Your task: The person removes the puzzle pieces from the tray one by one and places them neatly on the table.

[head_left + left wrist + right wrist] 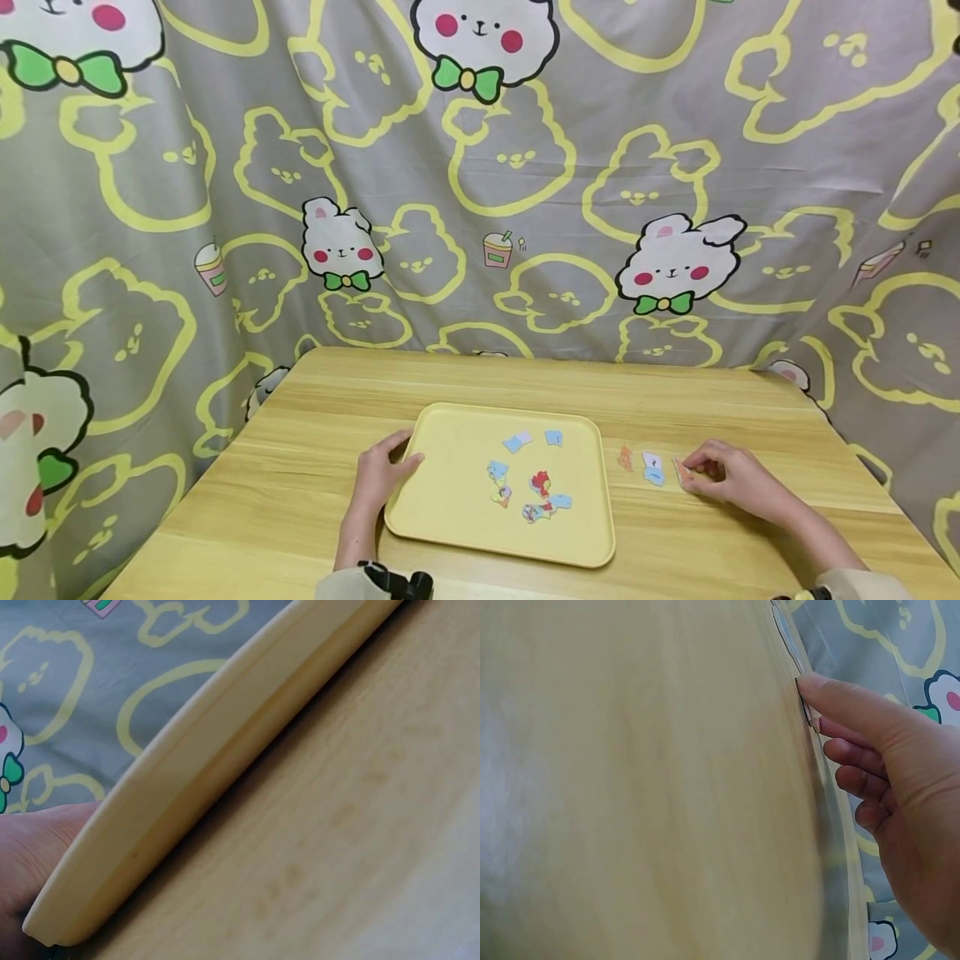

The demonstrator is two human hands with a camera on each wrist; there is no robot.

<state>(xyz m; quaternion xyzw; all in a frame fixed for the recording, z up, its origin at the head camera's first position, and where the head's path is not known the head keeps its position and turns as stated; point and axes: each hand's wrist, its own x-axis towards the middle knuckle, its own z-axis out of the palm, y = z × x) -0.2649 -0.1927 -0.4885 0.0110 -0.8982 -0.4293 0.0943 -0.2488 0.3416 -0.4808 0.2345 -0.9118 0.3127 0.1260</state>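
Observation:
A yellow tray (442, 500) lies on the wooden table, with several small printed puzzle pieces on its right half. My left hand (381, 473) grips the tray's left edge, its thumb over the rim. In the left wrist view, the raised tray side (187, 757) hides most of that hand (41, 847). Right of the tray, my right hand (731, 477) pinches a thin orange puzzle piece (681, 472) between thumb and forefinger, close over the table. The right wrist view shows this piece (807, 712) nearly edge-on at the fingertips.
Between tray and right hand, an orange piece (625, 457) and a white-and-blue piece (653, 469) lie on the table (675, 550). Inside the tray are a red piece (540, 482) and blue pieces (553, 437). A patterned curtain (420, 167) hangs behind the table and along its sides.

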